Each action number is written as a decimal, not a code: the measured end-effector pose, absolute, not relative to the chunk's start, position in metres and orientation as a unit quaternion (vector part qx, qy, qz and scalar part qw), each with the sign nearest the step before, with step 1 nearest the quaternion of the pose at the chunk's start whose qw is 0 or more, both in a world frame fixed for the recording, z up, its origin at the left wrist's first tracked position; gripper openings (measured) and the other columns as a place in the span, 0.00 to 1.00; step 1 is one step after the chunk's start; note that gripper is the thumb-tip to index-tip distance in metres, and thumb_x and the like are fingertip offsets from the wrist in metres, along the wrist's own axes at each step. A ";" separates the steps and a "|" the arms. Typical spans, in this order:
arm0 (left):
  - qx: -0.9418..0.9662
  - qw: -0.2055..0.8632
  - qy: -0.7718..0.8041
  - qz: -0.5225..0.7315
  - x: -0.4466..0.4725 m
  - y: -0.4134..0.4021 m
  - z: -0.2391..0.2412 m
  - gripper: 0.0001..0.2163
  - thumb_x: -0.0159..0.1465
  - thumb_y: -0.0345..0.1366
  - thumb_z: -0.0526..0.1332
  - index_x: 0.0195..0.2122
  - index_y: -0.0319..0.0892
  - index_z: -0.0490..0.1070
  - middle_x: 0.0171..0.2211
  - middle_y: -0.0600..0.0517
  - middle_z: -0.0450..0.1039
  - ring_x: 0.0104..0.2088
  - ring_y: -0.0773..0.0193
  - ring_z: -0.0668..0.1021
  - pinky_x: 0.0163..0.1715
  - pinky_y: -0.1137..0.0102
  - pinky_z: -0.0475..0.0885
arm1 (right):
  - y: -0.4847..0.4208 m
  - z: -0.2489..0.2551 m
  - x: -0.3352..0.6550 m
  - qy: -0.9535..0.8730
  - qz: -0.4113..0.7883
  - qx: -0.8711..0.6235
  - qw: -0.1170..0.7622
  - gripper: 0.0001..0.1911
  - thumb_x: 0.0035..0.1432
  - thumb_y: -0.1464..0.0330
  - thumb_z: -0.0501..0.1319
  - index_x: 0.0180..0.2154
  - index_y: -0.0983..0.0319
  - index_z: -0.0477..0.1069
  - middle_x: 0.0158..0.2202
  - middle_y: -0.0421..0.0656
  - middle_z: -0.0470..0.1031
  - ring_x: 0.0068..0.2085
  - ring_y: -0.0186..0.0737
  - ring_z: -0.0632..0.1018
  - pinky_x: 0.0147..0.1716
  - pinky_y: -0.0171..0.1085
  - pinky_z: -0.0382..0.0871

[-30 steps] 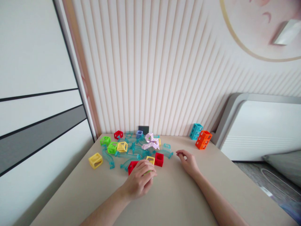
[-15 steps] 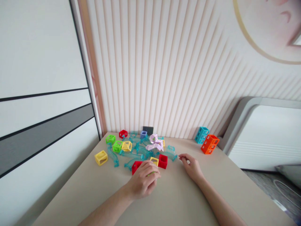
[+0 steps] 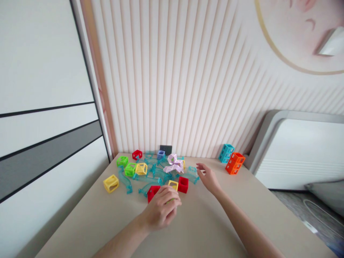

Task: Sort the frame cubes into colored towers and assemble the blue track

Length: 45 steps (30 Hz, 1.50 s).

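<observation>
My left hand (image 3: 161, 211) rests on the beige table (image 3: 204, 229) with its fingers curled around a small green piece that barely shows. It sits just in front of a red cube (image 3: 152, 191), a yellow cube (image 3: 173, 184) and another red cube (image 3: 183, 184). My right hand (image 3: 207, 176) is stretched forward with fingers apart and holds nothing. Its fingertips are close to a clear teal track piece (image 3: 191, 174). A pale purple folded piece (image 3: 173, 163) lies among the teal tracks behind.
More hollow cubes lie to the left: a yellow one (image 3: 110, 183), two green ones (image 3: 130, 168) and a red one (image 3: 137, 154) near the ribbed wall. A blue cube stack (image 3: 225, 153) and an orange stack (image 3: 234, 163) stand at the back right.
My right hand has moved forward and left toward the teal track pieces, with its fingers spreading. My left hand has stayed closed in the same place.
</observation>
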<state>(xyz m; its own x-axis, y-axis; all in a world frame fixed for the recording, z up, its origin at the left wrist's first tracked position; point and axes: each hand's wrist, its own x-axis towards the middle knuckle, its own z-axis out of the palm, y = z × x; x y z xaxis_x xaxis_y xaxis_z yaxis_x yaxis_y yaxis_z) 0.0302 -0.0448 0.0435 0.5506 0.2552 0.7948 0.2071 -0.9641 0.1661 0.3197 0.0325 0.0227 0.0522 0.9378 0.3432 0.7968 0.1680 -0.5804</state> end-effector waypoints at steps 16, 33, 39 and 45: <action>0.879 0.005 0.125 0.459 0.030 -0.045 0.047 0.11 0.63 0.21 0.55 0.41 0.40 0.71 0.35 0.48 0.77 0.41 0.60 0.77 0.49 0.60 0.73 | 0.102 0.042 0.276 -0.817 0.102 -0.548 0.149 0.22 0.55 0.71 0.65 0.52 0.61 0.70 0.51 0.51 0.78 0.52 0.51 0.78 0.50 0.42 0.68; 0.884 0.012 0.130 0.449 0.029 -0.042 0.043 0.11 0.61 0.22 0.56 0.41 0.40 0.71 0.35 0.47 0.77 0.41 0.59 0.77 0.48 0.59 0.74 | 0.106 0.048 0.272 -0.796 0.128 -0.569 0.162 0.17 0.62 0.65 0.60 0.52 0.61 0.63 0.44 0.51 0.80 0.43 0.48 0.81 0.40 0.38 0.66; 0.887 0.014 0.134 0.442 0.028 -0.044 0.045 0.12 0.60 0.20 0.56 0.41 0.40 0.71 0.35 0.48 0.77 0.41 0.59 0.77 0.49 0.59 0.73 | 0.117 0.041 0.273 -0.765 0.175 -0.581 0.218 0.17 0.72 0.60 0.46 0.43 0.59 0.70 0.38 0.48 0.80 0.41 0.46 0.81 0.40 0.41 0.70; 0.886 0.020 0.143 0.441 0.029 -0.046 0.046 0.12 0.60 0.21 0.55 0.42 0.40 0.70 0.35 0.48 0.77 0.40 0.59 0.77 0.50 0.60 0.73 | 0.116 0.046 0.276 -0.748 0.196 -0.577 0.261 0.22 0.71 0.59 0.43 0.47 0.60 0.72 0.37 0.47 0.80 0.40 0.47 0.81 0.41 0.42 0.71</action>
<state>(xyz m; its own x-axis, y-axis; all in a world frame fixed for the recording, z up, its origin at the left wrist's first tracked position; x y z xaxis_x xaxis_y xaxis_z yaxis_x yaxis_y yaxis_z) 0.0286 -0.0456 0.0462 0.5698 0.2717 0.7756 0.2360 -0.9581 0.1623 0.2757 0.1163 0.0458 -0.1971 0.9665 0.1646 0.7611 0.2567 -0.5957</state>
